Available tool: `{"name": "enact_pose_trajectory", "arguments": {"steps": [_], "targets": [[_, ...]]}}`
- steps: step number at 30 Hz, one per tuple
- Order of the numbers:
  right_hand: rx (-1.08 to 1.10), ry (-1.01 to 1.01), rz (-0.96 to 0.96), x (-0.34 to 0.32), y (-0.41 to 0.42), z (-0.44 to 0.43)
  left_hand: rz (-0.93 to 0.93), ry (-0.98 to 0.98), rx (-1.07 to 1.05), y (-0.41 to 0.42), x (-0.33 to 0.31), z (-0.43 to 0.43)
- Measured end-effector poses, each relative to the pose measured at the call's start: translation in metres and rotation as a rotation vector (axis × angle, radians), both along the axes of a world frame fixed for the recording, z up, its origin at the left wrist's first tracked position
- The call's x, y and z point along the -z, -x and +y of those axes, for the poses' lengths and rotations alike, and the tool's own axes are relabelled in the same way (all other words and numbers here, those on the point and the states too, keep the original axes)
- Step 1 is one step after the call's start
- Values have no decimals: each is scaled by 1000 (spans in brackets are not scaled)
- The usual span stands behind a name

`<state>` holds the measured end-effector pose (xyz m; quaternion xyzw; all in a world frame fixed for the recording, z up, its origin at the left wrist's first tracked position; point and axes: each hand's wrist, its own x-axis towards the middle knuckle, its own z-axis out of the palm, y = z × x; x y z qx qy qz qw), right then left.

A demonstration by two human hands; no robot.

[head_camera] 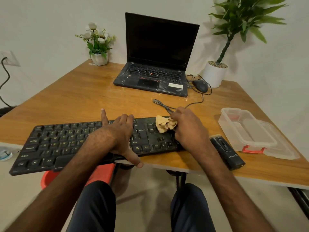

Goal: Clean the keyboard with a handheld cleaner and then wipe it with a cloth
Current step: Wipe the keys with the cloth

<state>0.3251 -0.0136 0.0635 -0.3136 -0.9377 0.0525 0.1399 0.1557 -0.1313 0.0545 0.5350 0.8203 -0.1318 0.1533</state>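
The right hand (189,129) has its grip clenched round the bunched cloth (164,125), pressed on the right end of the keyboard (55,144), whose middle the left hand (118,136) clasps, fingers over its far edge, thumb at the near one, with the cleaner (227,153) at its 3 o'clock on the desk (83,97).

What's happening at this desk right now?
A person is at the wiping stage. The left hand grips the black computer keyboard across its middle, steadying it, while the right hand holds a crumpled tan cloth on the keyboard's right end. The black handheld cleaner lies on the wooden table, beside a clear plastic container.
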Motion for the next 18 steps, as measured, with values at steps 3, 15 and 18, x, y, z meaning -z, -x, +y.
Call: {"name": "enact_pose_trajectory", "arguments": {"steps": [3,15,18], "targets": [[-163,116,-25,1,-1,-30,4,-2,2,0,1,0],[76,169,272,30,-40,-32,-36,-65,69,4,2,-2],[109,171,447,42,-28,-31,-41,-110,109,6,2,5]]}}
